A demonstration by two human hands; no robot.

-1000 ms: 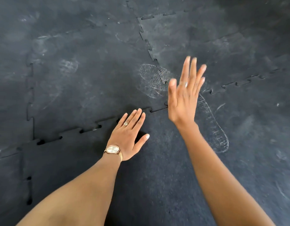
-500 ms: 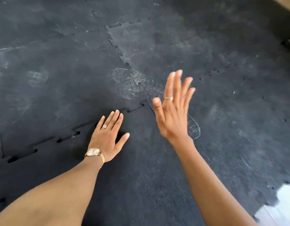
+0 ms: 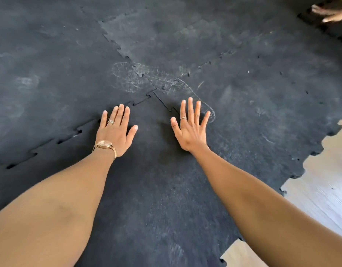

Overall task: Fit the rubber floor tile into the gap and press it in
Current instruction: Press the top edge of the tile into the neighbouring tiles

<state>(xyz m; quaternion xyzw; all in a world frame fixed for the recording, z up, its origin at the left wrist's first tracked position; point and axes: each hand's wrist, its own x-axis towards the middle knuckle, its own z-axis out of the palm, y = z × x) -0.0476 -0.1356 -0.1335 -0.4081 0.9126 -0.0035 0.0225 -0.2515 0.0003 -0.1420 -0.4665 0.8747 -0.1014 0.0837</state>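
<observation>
The black rubber floor tile (image 3: pixel 156 180) lies in front of me among other interlocking black tiles. My left hand (image 3: pixel 116 130) rests flat on its left part, fingers spread, next to the toothed seam (image 3: pixel 70 137), which still shows dark slots. On the tile's far right part my right hand (image 3: pixel 191 128) lies palm down with fingers apart, beside the short seam (image 3: pixel 164 102) that runs toward the corner where the tiles meet. Neither hand holds anything.
Dusty shoe prints (image 3: pixel 127 78) mark the tiles near the corner joint. Bare light wooden floor (image 3: pixel 320 180) shows past the jagged tile edge at the right. Another person's hand (image 3: pixel 332 13) is at the top right corner.
My right hand was raised in the air and has come down flat onto the tile. The left hand has stayed pressed by the seam. The camera view has shifted right.
</observation>
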